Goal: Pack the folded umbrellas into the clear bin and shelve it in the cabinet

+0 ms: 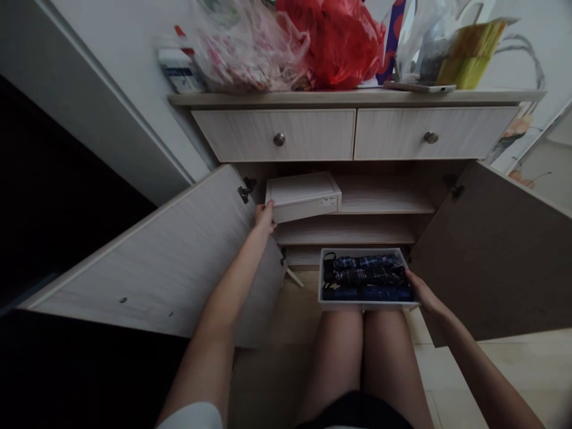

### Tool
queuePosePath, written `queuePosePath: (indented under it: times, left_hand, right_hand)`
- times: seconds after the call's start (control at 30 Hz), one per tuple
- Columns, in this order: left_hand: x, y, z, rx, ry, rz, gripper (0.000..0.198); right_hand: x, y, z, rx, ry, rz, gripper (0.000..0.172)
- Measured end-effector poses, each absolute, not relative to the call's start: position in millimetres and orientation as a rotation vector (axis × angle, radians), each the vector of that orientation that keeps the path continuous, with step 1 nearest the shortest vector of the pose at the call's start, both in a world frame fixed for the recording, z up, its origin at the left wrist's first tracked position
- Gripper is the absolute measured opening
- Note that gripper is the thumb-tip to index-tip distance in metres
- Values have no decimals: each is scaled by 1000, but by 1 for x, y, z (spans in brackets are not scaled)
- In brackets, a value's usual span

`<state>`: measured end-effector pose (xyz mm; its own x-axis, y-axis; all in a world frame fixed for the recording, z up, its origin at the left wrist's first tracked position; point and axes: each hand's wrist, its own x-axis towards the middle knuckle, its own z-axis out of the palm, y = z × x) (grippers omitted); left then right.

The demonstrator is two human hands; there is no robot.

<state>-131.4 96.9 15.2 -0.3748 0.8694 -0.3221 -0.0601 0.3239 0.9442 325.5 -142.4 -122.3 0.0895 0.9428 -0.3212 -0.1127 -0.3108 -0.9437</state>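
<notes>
Pale floor tiles (513, 369) and a white wall frame the low wooden cabinet (357, 98) we crouch before, both doors standing wide: the left door (179, 262) beside our left arm, the right door (491, 250) beside our right. Plastic bags, a red bag (335, 42) among them, crowd its top above two shut drawers (277, 134). Inside, a white box (304, 195) lies on the upper shelf (388, 202), its long axis running left to right, at the shelf's left end. Our left hand (264, 217) reaches ahead and upward on a nearly straight arm, fingers closed on the box's lower left corner. Lower and nearer, just beyond our knees, a white tray (364, 305) of folded umbrellas (366, 277) also lies crosswise; we cannot tell what it rests on. Our right hand (422, 293) grips its right front corner, the forearm coming in from the right.
</notes>
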Motion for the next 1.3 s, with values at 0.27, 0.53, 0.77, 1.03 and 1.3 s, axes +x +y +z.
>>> queuePosePath:
  times: [0.27, 0.53, 0.77, 1.03, 1.3]
  left_hand:
    - [-143, 98, 37, 545, 1455, 1010, 71]
    - [-135, 78, 36, 599, 1450, 1123, 49]
    - [-158, 40, 46, 625, 1418, 1110, 47]
    - [-177, -3, 46, 649, 1414, 1108, 46]
    - [-161, -23, 27, 669, 1409, 1055, 42]
  right_hand:
    - [326, -142, -124, -1408, -856, 1412, 56]
    - [324, -145, -116, -1428, -769, 1362, 50]
    - [330, -156, -92, -1471, -664, 1360, 33]
    - [376, -161, -55, -1560, -537, 1177, 23]
    - [407, -120, -28, -1548, -631, 1035, 35]
